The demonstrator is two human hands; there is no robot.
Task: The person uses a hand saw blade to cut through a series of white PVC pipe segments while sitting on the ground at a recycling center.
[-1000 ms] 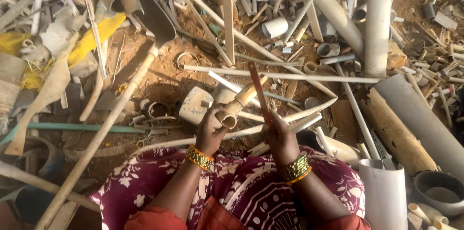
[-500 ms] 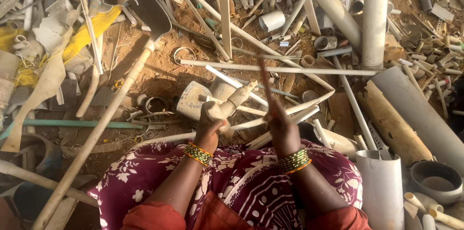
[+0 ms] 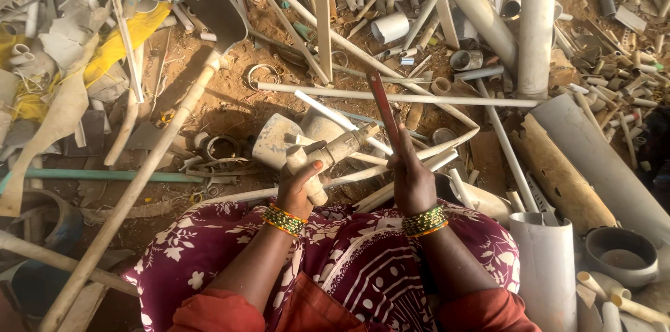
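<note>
I sit on sandy ground among plastic pipe scrap, a maroon flowered cloth over my lap. My left hand [image 3: 299, 185] grips a dirty beige pipe fitting [image 3: 333, 152], a short tube with a side branch, held out in front of my knees. My right hand [image 3: 412, 178] is closed around the handle end of a flat, dark red blade [image 3: 383, 107] that points up and away from me, just right of the fitting's far end. Both wrists wear green and gold bangles.
Cut white and grey pipes lie all around. A long thin white pipe [image 3: 398, 98] runs across ahead. Wide grey pipes [image 3: 537, 21] stand at the right, a pipe section [image 3: 548, 269] by my right knee. A shovel [image 3: 209, 14] with a long handle lies at the left.
My view has tilted slightly. The left hand has turned the fitting so it points up to the right, and the red blade has stayed raised beside it.
</note>
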